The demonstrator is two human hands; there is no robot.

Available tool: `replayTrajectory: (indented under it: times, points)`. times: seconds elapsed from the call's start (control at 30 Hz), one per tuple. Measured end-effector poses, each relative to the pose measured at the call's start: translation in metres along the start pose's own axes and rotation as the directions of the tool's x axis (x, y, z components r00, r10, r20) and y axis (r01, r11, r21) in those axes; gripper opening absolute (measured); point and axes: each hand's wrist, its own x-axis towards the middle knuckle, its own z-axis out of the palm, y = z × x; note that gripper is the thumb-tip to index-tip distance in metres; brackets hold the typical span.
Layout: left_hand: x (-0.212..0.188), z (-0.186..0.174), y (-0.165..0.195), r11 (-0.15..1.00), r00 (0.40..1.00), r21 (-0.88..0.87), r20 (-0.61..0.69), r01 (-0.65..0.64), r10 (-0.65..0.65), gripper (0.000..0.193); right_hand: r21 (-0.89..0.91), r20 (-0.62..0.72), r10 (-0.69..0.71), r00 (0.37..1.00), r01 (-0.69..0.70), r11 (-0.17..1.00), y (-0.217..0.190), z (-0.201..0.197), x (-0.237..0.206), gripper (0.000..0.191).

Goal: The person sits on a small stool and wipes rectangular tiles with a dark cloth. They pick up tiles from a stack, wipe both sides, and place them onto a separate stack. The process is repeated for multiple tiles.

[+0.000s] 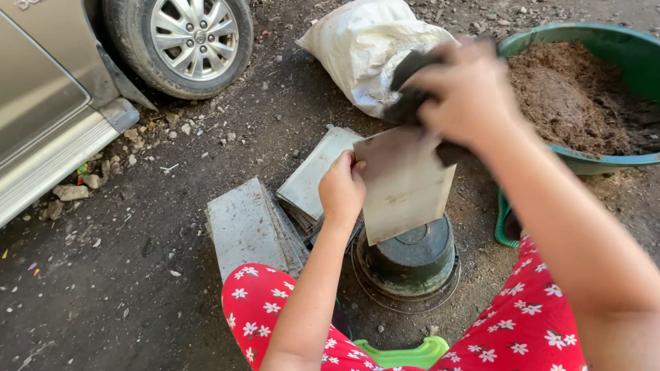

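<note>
A person's left hand [342,189] pinches the left edge of a flat grey tile [405,182], holding it upright just above an overturned dark pot [411,260]. The right hand [467,93] is closed around a dark cloth [412,86] (blurred) at the tile's top edge. Beyond that hand sit a green basin [584,163] of soil and a white sack [368,48]; left of the left hand lie stacked tiles [251,227].

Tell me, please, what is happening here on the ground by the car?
A seated person holds a flat grey sheet in the left hand above an upturned dark pot. The right hand presses a dark cloth on the sheet's top edge. More sheets lie stacked nearby, beside a white sack and a green basin of soil.
</note>
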Motion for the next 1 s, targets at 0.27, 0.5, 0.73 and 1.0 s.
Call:
replayTrajectory:
  times: [0.27, 0.5, 0.73, 1.0]
  points:
    - [-0.001, -0.003, -0.014, 0.999, 0.999, -0.011, -0.011, 0.041, -0.041, 0.013, -0.127, -0.029, 0.289, 0.957, -0.29, 0.949, 0.042, 0.048, -0.044, 0.037]
    - [-0.003, -0.001, -0.011, 0.999, 0.999, -0.025, -0.006, 0.045, -0.045, 0.014, 0.874, 0.052, 0.724, 0.688, -0.381, 0.3, 0.128, 0.125, -0.084, 0.04]
    - [-0.008, -0.013, -0.024, 0.999, 0.999, 0.022, -0.039, 0.036, -0.035, 0.015, 0.675, 0.071, 0.6, 0.797, -0.482, 0.56, 0.044, 0.254, -0.177, 0.045]
    - [-0.007, -0.004, -0.041, 0.966, 0.995, -0.244, -0.02, 0.088, -0.096, 0.011, 0.441, -0.137, 0.679, 0.721, -0.569, 0.694, 0.046, 0.242, -0.206, 0.033]
